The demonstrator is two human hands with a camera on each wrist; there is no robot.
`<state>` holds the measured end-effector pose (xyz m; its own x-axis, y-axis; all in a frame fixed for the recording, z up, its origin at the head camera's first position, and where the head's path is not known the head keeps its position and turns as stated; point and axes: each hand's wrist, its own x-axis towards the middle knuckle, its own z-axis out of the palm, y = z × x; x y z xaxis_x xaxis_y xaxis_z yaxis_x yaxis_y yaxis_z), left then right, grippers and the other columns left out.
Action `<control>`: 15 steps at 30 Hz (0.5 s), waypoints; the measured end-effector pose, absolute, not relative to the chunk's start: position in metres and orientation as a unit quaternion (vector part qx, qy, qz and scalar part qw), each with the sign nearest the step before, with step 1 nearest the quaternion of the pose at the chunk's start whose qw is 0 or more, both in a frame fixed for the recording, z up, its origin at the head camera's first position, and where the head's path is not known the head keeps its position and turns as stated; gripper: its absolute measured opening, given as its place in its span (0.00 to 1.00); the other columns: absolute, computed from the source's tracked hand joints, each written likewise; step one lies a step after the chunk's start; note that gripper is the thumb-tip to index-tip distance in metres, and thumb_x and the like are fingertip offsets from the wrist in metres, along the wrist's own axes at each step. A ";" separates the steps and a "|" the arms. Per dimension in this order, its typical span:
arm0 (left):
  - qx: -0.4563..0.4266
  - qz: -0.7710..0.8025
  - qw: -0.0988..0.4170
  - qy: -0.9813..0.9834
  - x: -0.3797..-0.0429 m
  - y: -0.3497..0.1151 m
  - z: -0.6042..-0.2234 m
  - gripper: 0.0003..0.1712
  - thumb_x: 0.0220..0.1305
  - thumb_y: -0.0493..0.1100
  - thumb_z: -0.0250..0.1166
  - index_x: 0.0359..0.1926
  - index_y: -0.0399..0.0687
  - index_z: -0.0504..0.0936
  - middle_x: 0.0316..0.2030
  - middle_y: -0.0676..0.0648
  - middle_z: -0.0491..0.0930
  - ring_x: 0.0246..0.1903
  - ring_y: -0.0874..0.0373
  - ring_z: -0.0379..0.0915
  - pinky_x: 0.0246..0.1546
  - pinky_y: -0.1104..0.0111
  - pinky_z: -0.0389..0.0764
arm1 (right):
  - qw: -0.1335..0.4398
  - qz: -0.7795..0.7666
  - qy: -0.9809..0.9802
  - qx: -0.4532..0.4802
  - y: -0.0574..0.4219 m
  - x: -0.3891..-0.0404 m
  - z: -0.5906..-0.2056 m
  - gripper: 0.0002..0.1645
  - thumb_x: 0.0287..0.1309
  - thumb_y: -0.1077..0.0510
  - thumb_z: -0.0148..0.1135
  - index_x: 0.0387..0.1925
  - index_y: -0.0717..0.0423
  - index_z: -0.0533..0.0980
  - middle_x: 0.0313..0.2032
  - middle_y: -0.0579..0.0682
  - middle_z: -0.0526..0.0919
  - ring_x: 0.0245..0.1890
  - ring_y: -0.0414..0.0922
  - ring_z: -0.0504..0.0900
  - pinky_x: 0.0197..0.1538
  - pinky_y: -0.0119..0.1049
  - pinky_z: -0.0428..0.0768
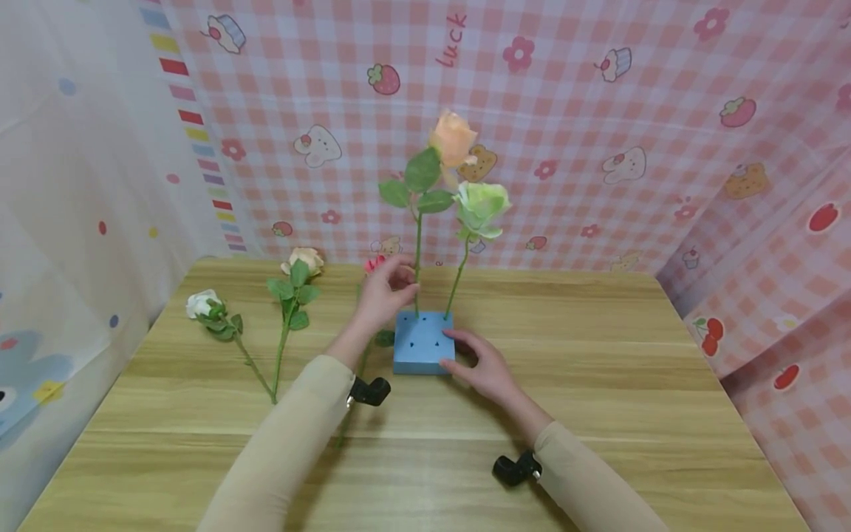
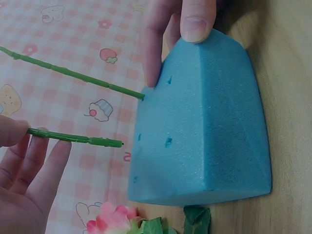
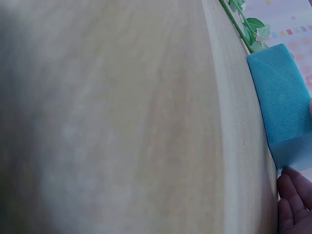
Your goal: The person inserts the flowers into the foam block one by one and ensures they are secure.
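My left hand (image 1: pixel 384 294) pinches the green stem of a peach artificial rose (image 1: pixel 454 140) and holds it upright over a blue foam block (image 1: pixel 425 357). In the left wrist view, the cut end of this stem (image 2: pixel 73 136) stands just off the block's holed face. A pale green rose (image 1: pixel 482 208) has its stem stuck in the block's back right part. At the block's right side, my right hand (image 1: pixel 487 365) grips the edge, its thumb (image 2: pixel 196 24) on the near corner. Several small holes dot the top face.
Left of the block, a white rose (image 1: pixel 202 304) and a cream rose (image 1: pixel 304 261) lie on the wooden table (image 1: pixel 585 414). A pink flower (image 1: pixel 374 263) lies partly hidden behind my left forearm. A checked pink curtain (image 1: pixel 572 133) hangs along the table's back edge.
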<state>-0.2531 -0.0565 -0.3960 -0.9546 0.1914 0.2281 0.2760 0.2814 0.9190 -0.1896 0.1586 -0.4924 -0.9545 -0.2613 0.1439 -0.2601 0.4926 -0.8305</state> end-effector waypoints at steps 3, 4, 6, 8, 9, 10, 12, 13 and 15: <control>-0.144 -0.572 0.041 -0.807 -0.254 -0.054 -0.398 0.21 0.62 0.28 0.65 0.56 0.42 0.76 0.40 0.40 0.80 0.42 0.48 0.78 0.38 0.65 0.85 | 0.002 -0.480 0.864 -0.152 0.159 -0.190 -0.493 0.33 0.59 0.53 0.71 0.65 0.50 0.73 0.64 0.53 0.74 0.63 0.52 0.72 0.67 0.48 0.68; -0.145 -0.570 0.043 -0.808 -0.254 -0.053 -0.398 0.21 0.62 0.28 0.65 0.55 0.42 0.76 0.40 0.40 0.80 0.41 0.48 0.78 0.38 0.65 0.85 | 0.003 -0.480 0.864 -0.150 0.159 -0.190 -0.493 0.33 0.59 0.52 0.72 0.65 0.50 0.73 0.64 0.53 0.74 0.63 0.52 0.72 0.67 0.48 0.68; -0.147 -0.566 0.044 -0.810 -0.256 -0.051 -0.400 0.20 0.62 0.28 0.65 0.55 0.43 0.76 0.40 0.40 0.80 0.41 0.48 0.78 0.37 0.65 0.85 | 0.002 -0.480 0.865 -0.150 0.159 -0.190 -0.492 0.33 0.58 0.52 0.72 0.65 0.50 0.74 0.64 0.53 0.75 0.63 0.52 0.72 0.67 0.49 0.68; -0.148 -0.564 0.043 -0.811 -0.256 -0.050 -0.400 0.20 0.62 0.29 0.66 0.55 0.43 0.76 0.40 0.41 0.80 0.41 0.48 0.78 0.37 0.66 0.85 | 0.002 -0.480 0.865 -0.149 0.159 -0.190 -0.493 0.33 0.59 0.52 0.71 0.65 0.50 0.74 0.63 0.53 0.75 0.63 0.52 0.72 0.66 0.49 0.68; -0.147 -0.563 0.042 -0.812 -0.256 -0.049 -0.401 0.20 0.62 0.29 0.66 0.55 0.43 0.76 0.40 0.41 0.80 0.41 0.48 0.77 0.37 0.66 0.85 | 0.003 -0.481 0.864 -0.147 0.159 -0.190 -0.493 0.33 0.59 0.52 0.71 0.65 0.50 0.74 0.63 0.52 0.75 0.63 0.52 0.72 0.66 0.48 0.68; -0.148 -0.562 0.041 -0.813 -0.256 -0.048 -0.401 0.20 0.62 0.29 0.66 0.55 0.43 0.76 0.40 0.41 0.80 0.41 0.48 0.77 0.38 0.66 0.85 | 0.004 -0.481 0.864 -0.147 0.159 -0.191 -0.493 0.32 0.59 0.52 0.71 0.65 0.49 0.74 0.63 0.52 0.75 0.63 0.52 0.73 0.66 0.48 0.68; -0.146 -0.560 0.039 -0.814 -0.257 -0.047 -0.402 0.21 0.62 0.30 0.66 0.55 0.43 0.76 0.40 0.41 0.80 0.42 0.48 0.77 0.38 0.65 0.85 | 0.005 -0.480 0.865 -0.147 0.159 -0.191 -0.494 0.32 0.59 0.52 0.71 0.65 0.49 0.74 0.63 0.52 0.75 0.63 0.51 0.72 0.66 0.48 0.68; -0.146 -0.559 0.039 -0.815 -0.257 -0.046 -0.403 0.21 0.62 0.30 0.66 0.55 0.43 0.76 0.40 0.42 0.80 0.42 0.48 0.77 0.38 0.65 0.84 | 0.006 -0.480 0.865 -0.146 0.159 -0.191 -0.494 0.32 0.59 0.52 0.71 0.65 0.49 0.74 0.64 0.52 0.75 0.63 0.51 0.72 0.66 0.47 0.68; -0.146 -0.558 0.040 -0.816 -0.257 -0.045 -0.404 0.20 0.62 0.30 0.66 0.55 0.43 0.77 0.40 0.42 0.80 0.42 0.48 0.77 0.38 0.65 0.84 | 0.007 -0.481 0.865 -0.146 0.159 -0.191 -0.495 0.32 0.59 0.52 0.71 0.65 0.49 0.74 0.63 0.52 0.75 0.63 0.51 0.72 0.66 0.47 0.68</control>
<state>-0.2567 -0.0451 -0.4036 -0.9542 0.1938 0.2279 0.2828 0.3357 0.8985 -0.1912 0.1594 -0.4945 -0.9572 -0.2594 0.1286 -0.2462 0.4954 -0.8331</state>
